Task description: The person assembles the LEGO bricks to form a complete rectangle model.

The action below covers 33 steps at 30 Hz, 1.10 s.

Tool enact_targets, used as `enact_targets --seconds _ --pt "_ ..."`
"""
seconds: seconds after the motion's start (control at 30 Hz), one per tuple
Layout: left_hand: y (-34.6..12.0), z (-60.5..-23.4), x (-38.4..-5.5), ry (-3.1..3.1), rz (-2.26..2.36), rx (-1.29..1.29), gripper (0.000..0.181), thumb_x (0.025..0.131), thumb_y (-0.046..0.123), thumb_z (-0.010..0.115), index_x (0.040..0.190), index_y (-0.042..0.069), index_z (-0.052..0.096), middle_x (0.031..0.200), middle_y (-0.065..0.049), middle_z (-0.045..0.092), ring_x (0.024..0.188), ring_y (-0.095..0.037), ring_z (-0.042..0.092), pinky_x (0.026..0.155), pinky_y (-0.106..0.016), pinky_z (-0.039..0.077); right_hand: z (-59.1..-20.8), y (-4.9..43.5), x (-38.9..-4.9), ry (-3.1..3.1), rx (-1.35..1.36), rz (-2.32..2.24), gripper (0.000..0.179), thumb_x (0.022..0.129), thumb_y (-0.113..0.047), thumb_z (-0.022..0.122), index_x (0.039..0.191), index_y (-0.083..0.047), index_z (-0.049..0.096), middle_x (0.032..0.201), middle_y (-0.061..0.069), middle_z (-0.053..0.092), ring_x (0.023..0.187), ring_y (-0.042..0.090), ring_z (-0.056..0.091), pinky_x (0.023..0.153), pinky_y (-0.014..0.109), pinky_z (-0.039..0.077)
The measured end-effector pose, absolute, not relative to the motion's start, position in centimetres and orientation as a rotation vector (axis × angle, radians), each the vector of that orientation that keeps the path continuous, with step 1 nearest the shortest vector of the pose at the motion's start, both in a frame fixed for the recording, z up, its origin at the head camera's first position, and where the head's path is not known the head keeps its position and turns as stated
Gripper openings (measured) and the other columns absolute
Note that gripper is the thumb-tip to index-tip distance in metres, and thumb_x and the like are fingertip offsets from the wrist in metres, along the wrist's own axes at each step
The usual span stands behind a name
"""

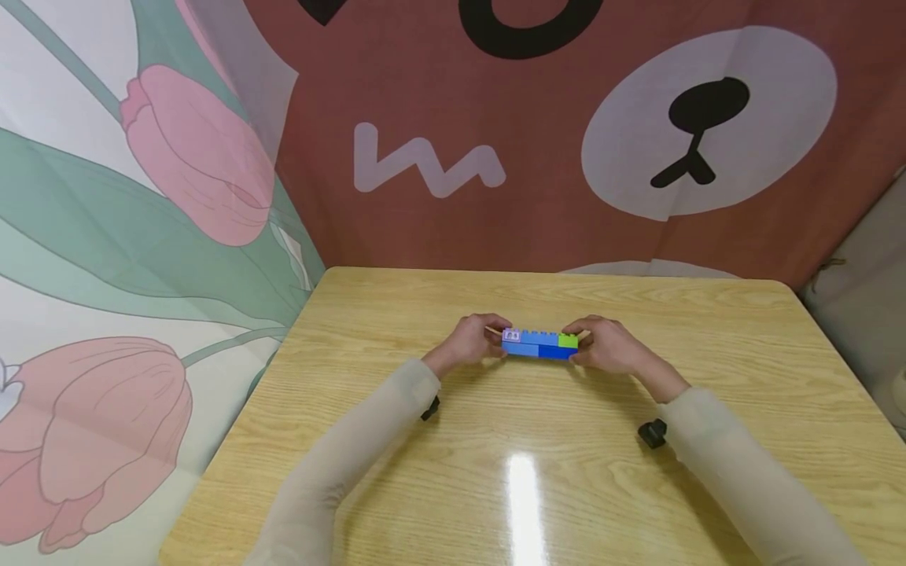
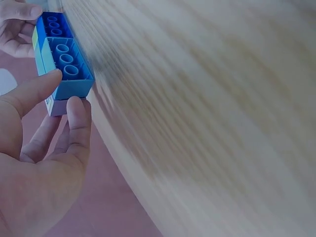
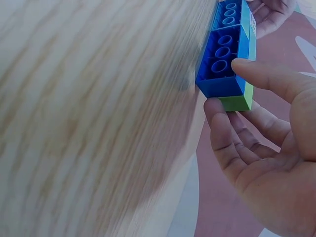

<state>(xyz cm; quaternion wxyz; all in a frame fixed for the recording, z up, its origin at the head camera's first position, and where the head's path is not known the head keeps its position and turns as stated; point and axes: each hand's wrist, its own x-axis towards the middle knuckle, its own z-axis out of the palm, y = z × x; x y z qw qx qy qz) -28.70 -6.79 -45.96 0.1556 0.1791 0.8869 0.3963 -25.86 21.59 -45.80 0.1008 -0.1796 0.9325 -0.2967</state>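
Both hands hold one stack of toy building blocks (image 1: 539,346) between them, just above the table. Its lower layer has a light blue block (image 2: 74,88) on the left and a dark blue block (image 3: 217,88) on the right. Along the top run a lavender block with a printed face, a blue block and a lime green block (image 3: 237,102). My left hand (image 1: 479,339) pinches the left end between thumb and fingers. At the green end, my right hand (image 1: 607,344) grips likewise. Hollow undersides with round tubes show in both wrist views.
The wood-grain table (image 1: 425,487) spreads under both arms. A brown cloth (image 1: 425,228) with a bear print hangs behind it, and a tulip-print cloth (image 1: 141,275) hangs on the left. Small black devices (image 1: 653,433) sit at the wrists.
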Motion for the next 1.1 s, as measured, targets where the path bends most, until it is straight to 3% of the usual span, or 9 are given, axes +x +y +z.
enact_targets --seconds 0.67,1.1 --pt "-7.11 -46.02 -29.19 2.498 1.164 0.491 0.047 0.089 0.008 0.076 0.134 0.01 0.063 0.128 -0.01 0.067 0.111 -0.021 0.069 0.086 -0.03 0.059 -45.53 21.6 -26.07 2.688 -0.47 -0.966 0.048 0.092 -0.011 0.069 0.138 -0.002 0.056 0.136 0.023 0.06 0.113 0.036 0.067 0.08 0.038 0.06" --pt "-7.18 -46.05 -29.06 2.513 1.085 0.496 0.043 0.092 0.014 0.074 0.134 0.014 0.063 0.13 -0.006 0.067 0.112 -0.019 0.068 0.091 -0.032 0.057 -45.77 21.66 -26.02 2.692 -0.487 -0.926 0.046 0.093 -0.011 0.067 0.137 -0.002 0.057 0.131 0.023 0.064 0.109 0.035 0.069 0.079 0.038 0.06"
